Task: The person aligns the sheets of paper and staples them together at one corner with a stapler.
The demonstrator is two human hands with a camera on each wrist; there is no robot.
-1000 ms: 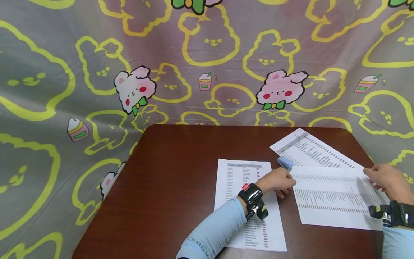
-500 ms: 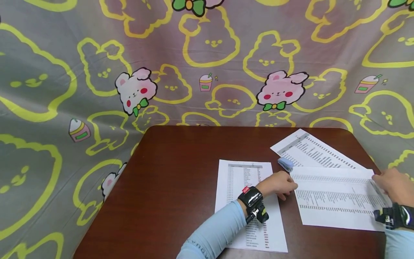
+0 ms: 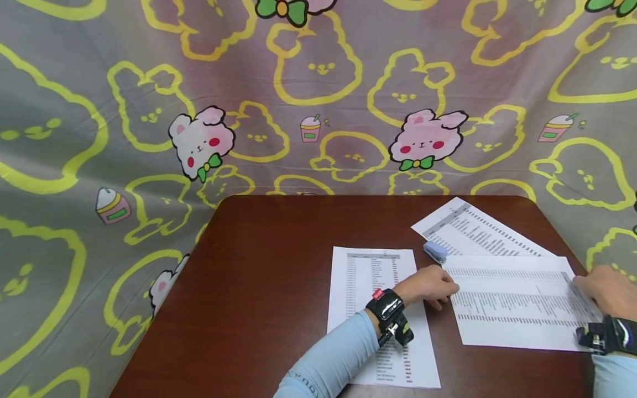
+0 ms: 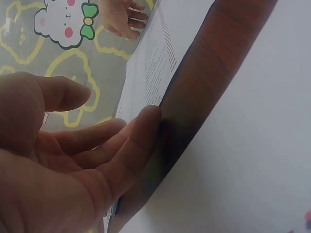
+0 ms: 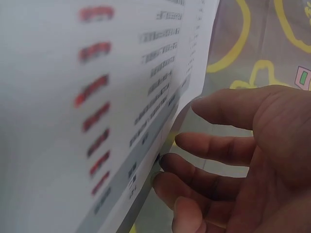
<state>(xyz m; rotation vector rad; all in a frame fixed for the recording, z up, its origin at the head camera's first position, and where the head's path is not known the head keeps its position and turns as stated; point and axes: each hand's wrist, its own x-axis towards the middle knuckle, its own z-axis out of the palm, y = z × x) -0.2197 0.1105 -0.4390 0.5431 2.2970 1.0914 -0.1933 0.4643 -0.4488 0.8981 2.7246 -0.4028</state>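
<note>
A printed sheet [image 3: 512, 331] lies sideways on the table at the right, between my hands. My left hand [image 3: 430, 284] is at its left edge; in the left wrist view, the fingers [image 4: 148, 119] are loosely bent at the paper, with the thumb held apart. At the sheet's right edge is my right hand [image 3: 609, 290]. Its fingers [image 5: 214, 148] are relaxed and spread in the right wrist view, with fingertips near or touching the edge. A small blue stapler [image 3: 435, 251] lies just beyond the sheet's upper left corner.
Another printed sheet [image 3: 478, 226] lies slanted behind, partly covered by the sideways one. A third sheet [image 3: 368, 276] lies upright beneath my left forearm. The brown table [image 3: 249, 298] extends to the left, and a patterned curtain [image 3: 298, 155] hangs behind it.
My right hand has let go of the sheet's upper right corner and shifted slightly right and down along the edge. My left hand has barely moved; the sheet looks still.
</note>
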